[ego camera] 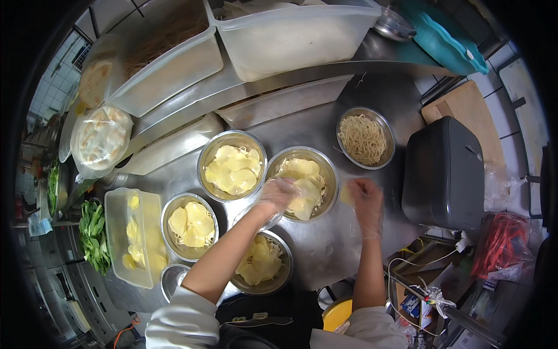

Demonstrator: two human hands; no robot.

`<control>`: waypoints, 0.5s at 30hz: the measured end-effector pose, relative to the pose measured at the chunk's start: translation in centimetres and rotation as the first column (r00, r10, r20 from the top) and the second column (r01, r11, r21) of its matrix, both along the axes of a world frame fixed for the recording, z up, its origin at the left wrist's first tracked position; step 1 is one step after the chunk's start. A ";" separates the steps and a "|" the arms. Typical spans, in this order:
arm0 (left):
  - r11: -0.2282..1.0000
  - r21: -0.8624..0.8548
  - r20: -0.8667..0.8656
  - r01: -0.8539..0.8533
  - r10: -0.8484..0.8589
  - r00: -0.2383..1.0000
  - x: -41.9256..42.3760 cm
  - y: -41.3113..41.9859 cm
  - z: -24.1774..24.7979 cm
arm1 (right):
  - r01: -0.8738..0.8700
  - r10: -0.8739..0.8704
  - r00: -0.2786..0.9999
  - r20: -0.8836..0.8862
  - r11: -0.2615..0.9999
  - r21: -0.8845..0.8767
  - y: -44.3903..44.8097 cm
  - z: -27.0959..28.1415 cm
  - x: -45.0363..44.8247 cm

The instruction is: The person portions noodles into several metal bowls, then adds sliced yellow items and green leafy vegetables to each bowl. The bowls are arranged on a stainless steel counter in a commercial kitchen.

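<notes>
Both my hands wear clear plastic gloves. My left hand point(281, 194) is over the left side of a steel bowl point(333, 203) and touches pale yellow slices point(303, 198) lying on shredded strands; whether its fingers grip one cannot be told. To the right of that bowl, my right hand point(366, 194) pinches a thin yellow slice point(346, 195) above the counter. Three more steel bowls with such slices stand around: one at upper left point(233, 170), one at left point(193, 224), one partly under my left forearm point(261, 261). A bowl of noodles point(362, 138) stands beyond my right hand.
At left are a plastic container with yellow slices point(133, 237), leafy greens point(93, 235) and a small steel bowl point(171, 279). A dark grey box point(444, 174) stands right. Plastic bins point(296, 39) fill the steel shelf point(261, 87) above; a bag of flatbreads point(101, 139) hangs over its left end.
</notes>
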State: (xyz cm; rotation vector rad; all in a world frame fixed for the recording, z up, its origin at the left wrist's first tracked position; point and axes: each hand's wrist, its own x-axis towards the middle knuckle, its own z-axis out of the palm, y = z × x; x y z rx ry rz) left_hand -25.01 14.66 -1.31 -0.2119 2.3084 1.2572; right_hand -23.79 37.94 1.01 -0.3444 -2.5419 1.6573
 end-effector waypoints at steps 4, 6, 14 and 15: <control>0.998 0.029 -0.034 -0.064 0.065 0.997 0.0 0.0 -1.1 | -0.090 0.093 0.996 0.000 0.965 -0.244 -0.2 -1.0 0.6; 0.999 0.017 -0.194 -0.032 0.034 0.980 -0.1 -0.3 -1.7 | -0.119 0.123 0.992 -0.001 0.955 -0.270 -0.6 -1.3 0.5; 0.928 -0.370 -0.200 0.046 -0.128 0.971 -0.9 -3.9 -1.8 | -0.068 0.068 0.998 -0.005 0.991 -0.115 -0.6 -1.9 0.5; 0.947 -0.320 -0.206 -0.030 -0.039 0.978 -0.8 -4.2 -1.6 | -0.063 0.063 0.998 -0.006 0.992 -0.110 -0.6 -2.0 0.6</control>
